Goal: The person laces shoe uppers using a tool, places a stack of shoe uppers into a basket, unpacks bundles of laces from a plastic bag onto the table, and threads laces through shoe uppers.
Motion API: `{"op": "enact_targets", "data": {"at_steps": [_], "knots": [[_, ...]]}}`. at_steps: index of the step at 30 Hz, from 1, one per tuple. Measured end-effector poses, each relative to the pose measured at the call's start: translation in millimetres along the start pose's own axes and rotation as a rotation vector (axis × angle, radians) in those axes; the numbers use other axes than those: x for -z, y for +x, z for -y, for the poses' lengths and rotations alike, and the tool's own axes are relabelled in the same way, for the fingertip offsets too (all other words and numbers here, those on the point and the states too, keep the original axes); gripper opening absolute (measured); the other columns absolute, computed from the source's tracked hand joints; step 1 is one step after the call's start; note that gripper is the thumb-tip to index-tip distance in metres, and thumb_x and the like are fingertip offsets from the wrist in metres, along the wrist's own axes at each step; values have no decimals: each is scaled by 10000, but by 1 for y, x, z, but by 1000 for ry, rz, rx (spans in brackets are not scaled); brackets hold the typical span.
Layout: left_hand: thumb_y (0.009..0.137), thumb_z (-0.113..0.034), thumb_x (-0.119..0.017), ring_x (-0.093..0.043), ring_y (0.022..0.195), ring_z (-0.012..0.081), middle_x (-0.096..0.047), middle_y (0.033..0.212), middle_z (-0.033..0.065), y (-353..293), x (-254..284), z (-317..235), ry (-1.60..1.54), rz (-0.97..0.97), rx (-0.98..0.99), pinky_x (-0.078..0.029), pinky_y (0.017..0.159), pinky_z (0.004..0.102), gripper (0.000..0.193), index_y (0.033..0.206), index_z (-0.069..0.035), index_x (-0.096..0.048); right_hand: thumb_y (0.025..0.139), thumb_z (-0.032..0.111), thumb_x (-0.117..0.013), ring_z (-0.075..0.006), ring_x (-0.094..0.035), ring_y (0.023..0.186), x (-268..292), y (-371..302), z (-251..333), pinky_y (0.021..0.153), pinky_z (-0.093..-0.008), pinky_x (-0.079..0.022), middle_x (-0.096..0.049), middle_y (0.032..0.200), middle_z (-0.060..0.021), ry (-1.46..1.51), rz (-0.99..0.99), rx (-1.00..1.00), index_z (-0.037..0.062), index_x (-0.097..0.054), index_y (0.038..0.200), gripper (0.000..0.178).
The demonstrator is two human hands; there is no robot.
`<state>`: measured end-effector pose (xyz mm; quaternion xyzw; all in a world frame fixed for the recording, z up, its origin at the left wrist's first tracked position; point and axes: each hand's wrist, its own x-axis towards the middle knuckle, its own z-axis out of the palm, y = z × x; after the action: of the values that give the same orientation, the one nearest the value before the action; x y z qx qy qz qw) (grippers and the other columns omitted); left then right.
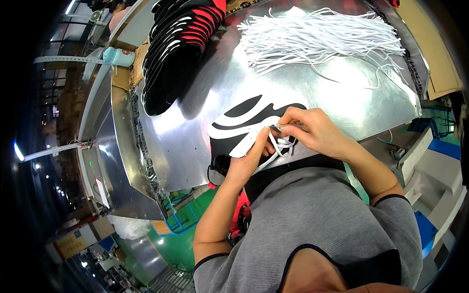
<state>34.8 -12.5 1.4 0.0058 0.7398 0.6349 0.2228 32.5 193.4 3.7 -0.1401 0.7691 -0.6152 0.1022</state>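
Note:
A black shoe upper [225,145] with white curved stripes lies at the near edge of the metal table, in front of my body. My left hand [253,155] is closed on the upper's white eyelet strip, thumb on top and fingers tucked beneath. Close beside it, my right hand [312,128] is pinched at the same strip, thumb and forefinger together on a white shoelace. Loops of that shoelace [277,151] hang below the fingertips between both hands. The lace's tip is hidden by the fingers.
A thick bundle of white laces [317,39] lies across the far right of the metal table [181,161]. Stacked black, red and white shoe uppers [183,53] stand at the far left. Beyond them is a light-blue bottle [118,56]. Red-and-black pieces [240,217] hang below the table.

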Motion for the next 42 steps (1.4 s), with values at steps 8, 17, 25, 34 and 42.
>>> {"op": "enact_targets", "data": {"at_steps": [8,17,25,34,42], "knots": [[974,-139,-533,-601,692,138,-630,771,58,10,-7,7,285,139,-64,-494,633,277,184,973,24,-618,893,110,-591,-281,-678,693,9,5,2,625,-357,-514,-672,774,-167,-244,7,-60,-18,-556,986,162],[967,-381,-417,-653,819,209,-693,911,146,14,15,13,-115,62,448,-500,781,304,458,1089,11,-621,917,221,-566,-385,-646,752,17,22,1,668,-475,-487,-656,772,-194,-598,196,-103,36,-556,1002,204],[818,5,-675,-623,890,153,-656,1043,48,38,20,-5,-234,32,180,-499,782,273,343,1152,-16,-602,963,244,-541,-317,-652,749,-22,43,-44,685,-397,-498,-656,812,-150,-142,-237,13,68,-535,1089,217],[819,-36,-709,-618,992,160,-672,1061,36,51,19,-21,-143,-62,285,-482,886,286,351,1162,-31,-637,981,251,-496,-372,-641,806,-40,55,-63,704,-435,-495,-644,873,-194,-344,-300,32,69,-563,1088,221],[784,19,-636,-437,706,119,-451,804,6,-33,96,-78,-945,-44,-217,-392,656,261,155,804,-73,-513,961,195,-545,-361,-641,708,-19,57,-50,636,-439,-485,-660,779,-166,-347,-453,-19,42,-537,1066,185]]}}
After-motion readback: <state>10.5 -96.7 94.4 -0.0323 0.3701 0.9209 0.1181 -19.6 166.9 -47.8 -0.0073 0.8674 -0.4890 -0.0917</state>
